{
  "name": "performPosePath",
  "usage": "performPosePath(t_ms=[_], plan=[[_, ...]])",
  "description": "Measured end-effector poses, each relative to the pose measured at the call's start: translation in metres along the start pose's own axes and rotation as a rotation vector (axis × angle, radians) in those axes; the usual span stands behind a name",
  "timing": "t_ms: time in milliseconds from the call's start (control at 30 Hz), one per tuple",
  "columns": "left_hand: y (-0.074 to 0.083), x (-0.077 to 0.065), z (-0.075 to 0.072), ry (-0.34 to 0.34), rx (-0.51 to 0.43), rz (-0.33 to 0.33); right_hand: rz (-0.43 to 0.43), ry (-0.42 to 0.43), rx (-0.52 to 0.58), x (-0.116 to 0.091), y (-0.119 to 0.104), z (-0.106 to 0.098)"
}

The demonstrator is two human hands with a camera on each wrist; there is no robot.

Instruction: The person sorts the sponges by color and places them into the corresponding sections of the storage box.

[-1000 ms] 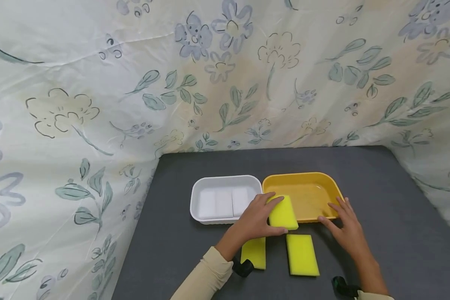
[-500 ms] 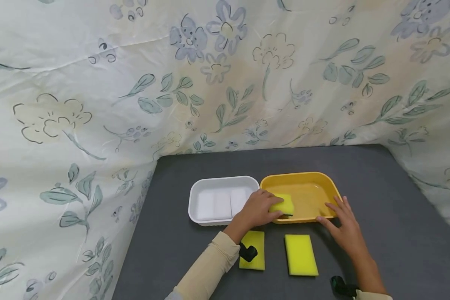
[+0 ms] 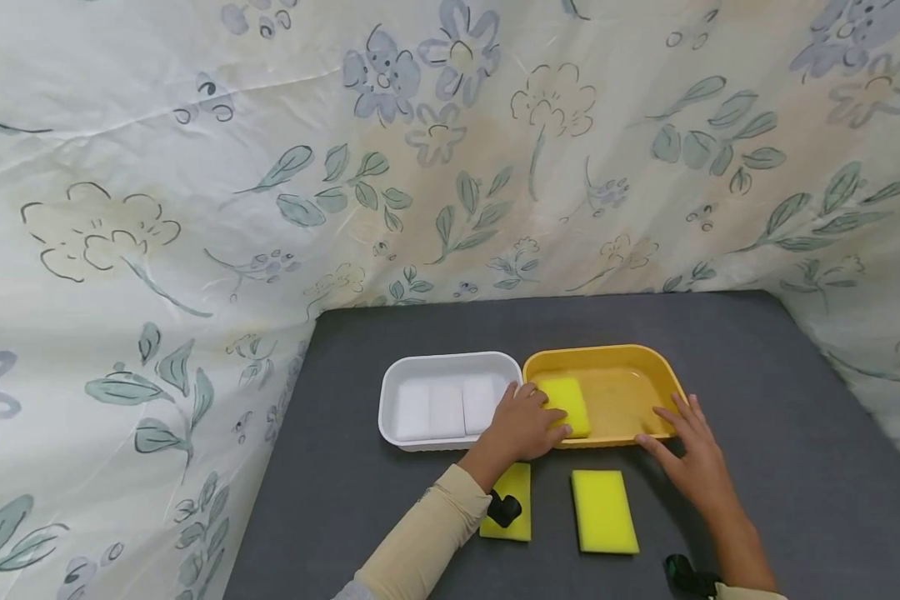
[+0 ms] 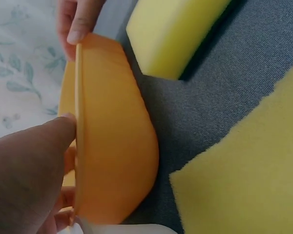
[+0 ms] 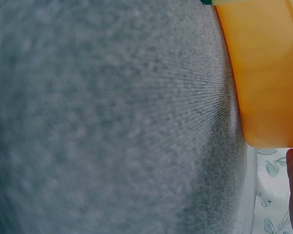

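Observation:
A yellow scouring sponge lies at the left end of the yellow-orange tray. My left hand is at the tray's front left corner, its fingers over the rim beside that sponge. In the left wrist view the thumb lies against the tray's rim, and the other fingers are partly hidden behind it. My right hand holds the tray's front right corner, thumb at the front rim and fingers over the right side. Two more yellow sponges lie on the table in front, one uncovered, the other partly behind the left wrist.
A white tray stands directly left of the yellow-orange one, with flat white pieces inside. Both sit on a dark grey table. Floral cloth hangs behind and along the sides. Each wrist carries a black camera.
My left hand lowered the sponge into the left end of the yellow-orange tray, then drew slightly off it, uncovering more of it. The right hand has stayed at its corner.

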State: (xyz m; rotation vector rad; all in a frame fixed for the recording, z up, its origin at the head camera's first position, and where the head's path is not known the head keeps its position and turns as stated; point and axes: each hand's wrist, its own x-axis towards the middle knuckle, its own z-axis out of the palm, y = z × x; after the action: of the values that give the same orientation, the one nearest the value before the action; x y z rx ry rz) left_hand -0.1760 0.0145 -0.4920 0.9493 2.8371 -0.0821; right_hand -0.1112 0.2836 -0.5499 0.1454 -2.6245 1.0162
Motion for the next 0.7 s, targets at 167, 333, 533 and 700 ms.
performPosePath(t_ms=[167, 333, 533, 700], plan=[[0.0024, -0.0013, -0.0045, -0.064, 0.019, -0.018, 0.004, -0.017, -0.031, 0.0014, -0.0015, -0.0010], [0.0038, -0.0003, -0.0023, -0.086, 0.013, -0.041, -0.018, -0.038, -0.072, 0.0038, -0.0004, -0.0039], [0.0039, 0.0005, -0.0017, -0.092, 0.002, -0.039, 0.038, -0.081, -0.081, 0.0028, 0.0025, -0.0057], [0.0038, 0.0020, -0.0030, -0.086, -0.017, -0.027, 0.033, -0.091, -0.042, 0.0025, 0.0021, -0.0050]])
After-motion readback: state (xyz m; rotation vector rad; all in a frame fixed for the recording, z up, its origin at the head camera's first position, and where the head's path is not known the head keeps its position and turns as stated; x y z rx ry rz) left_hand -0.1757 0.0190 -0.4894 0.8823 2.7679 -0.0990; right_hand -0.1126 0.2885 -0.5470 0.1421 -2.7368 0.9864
